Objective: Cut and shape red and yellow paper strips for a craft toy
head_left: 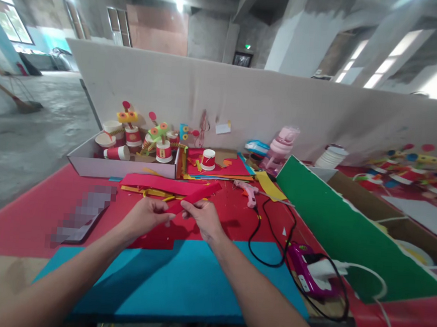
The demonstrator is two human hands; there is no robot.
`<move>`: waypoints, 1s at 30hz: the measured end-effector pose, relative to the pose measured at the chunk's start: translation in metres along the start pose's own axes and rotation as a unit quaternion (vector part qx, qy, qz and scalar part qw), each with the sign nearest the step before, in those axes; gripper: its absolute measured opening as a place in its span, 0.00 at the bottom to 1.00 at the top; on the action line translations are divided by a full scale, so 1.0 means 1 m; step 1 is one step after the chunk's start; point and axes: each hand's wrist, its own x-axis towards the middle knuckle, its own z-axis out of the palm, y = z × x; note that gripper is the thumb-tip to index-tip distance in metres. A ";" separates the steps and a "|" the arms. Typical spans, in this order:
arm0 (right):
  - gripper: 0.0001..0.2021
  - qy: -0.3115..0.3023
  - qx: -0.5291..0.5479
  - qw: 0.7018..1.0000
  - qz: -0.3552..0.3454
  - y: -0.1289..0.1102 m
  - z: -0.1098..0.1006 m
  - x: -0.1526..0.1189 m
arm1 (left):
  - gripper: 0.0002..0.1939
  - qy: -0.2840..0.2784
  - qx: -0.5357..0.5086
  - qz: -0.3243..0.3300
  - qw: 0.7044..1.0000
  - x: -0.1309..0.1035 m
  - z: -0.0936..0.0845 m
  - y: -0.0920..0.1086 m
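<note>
A narrow red paper strip (200,194) is held slanting above the red table covering, between both hands. My left hand (146,218) pinches its lower left end with fingers closed. Close beside it, my right hand (202,216) grips the strip between thumb and fingers, and the strip's upper end sticks out to the right. Behind the hands lie a wider pink-red paper piece (156,183) and several yellow strips (157,194). A blue sheet (164,280) covers the table's front edge under my forearms.
A pink glue gun (249,192) with a black cable lies right of the hands, near a purple power socket (312,271). A green board (349,234) stands at right. At back left, a white box (127,169) holds paper-cup figures. A blurred-out phone-like object (85,216) lies left.
</note>
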 end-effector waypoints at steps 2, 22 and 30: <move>0.18 0.003 -0.002 1.000 -0.005 0.001 -0.002 0.002 | 0.17 -0.004 -0.008 -0.004 1.000 -0.002 0.000 0.004; 0.17 0.073 0.098 0.991 -0.048 -0.017 -0.036 0.017 | 0.17 -0.004 0.085 0.011 0.996 -0.001 -0.013 -0.002; 0.15 0.058 0.081 0.994 -0.050 -0.019 -0.035 0.015 | 0.17 -0.003 0.107 0.013 0.994 -0.002 -0.016 0.003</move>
